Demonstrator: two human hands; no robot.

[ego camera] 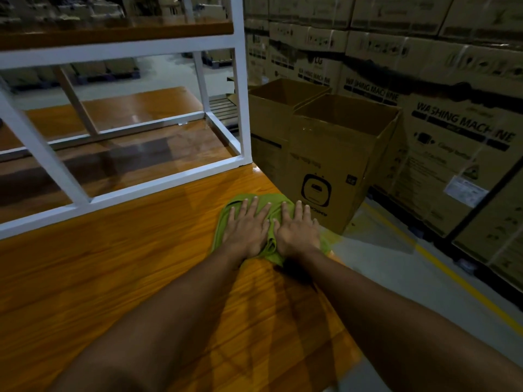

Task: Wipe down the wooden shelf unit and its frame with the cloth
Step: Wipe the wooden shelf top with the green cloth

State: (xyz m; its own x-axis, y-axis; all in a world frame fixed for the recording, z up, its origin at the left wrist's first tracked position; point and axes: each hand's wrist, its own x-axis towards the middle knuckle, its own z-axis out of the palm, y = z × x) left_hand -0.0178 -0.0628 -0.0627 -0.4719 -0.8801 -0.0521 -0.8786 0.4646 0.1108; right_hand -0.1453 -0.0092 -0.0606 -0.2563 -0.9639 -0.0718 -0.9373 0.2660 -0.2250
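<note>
Mid-wipe on the flat surface. Both hands are flat, palm down, on the green cloth (272, 248), which lies spread on the wooden shelf board (113, 264) right at its right-hand edge. The left hand (246, 230) and right hand (298, 232) sit side by side, nearly touching, fingers straight and splayed, pressing rather than gripping; the cloth bunches up a little between the wrists. Arms are stretched well forward. The white frame (243, 108) stands on the board just beyond and left of the cloth, its corner post near the fingertips but apart from them. An upper shelf (113, 32) is at the top of the view, and there's more wood inside the frame. Off the edge to the right are two open cardboard boxes (339, 154), with stacked washing machine cartons (452, 123) behind them and a floor with a yellow line (441, 267). Step, as I read it: the board top is being wiped at the far right corner, and the frame bars and upper shelf show no cloth on them now. The next move likely calls for keeping flat pressure and sweeping the cloth back or leftward across the board without letting it slip off the edge. After that, one hand would need to gather the cloth to run it along the frame's bottom rail and post.
</note>
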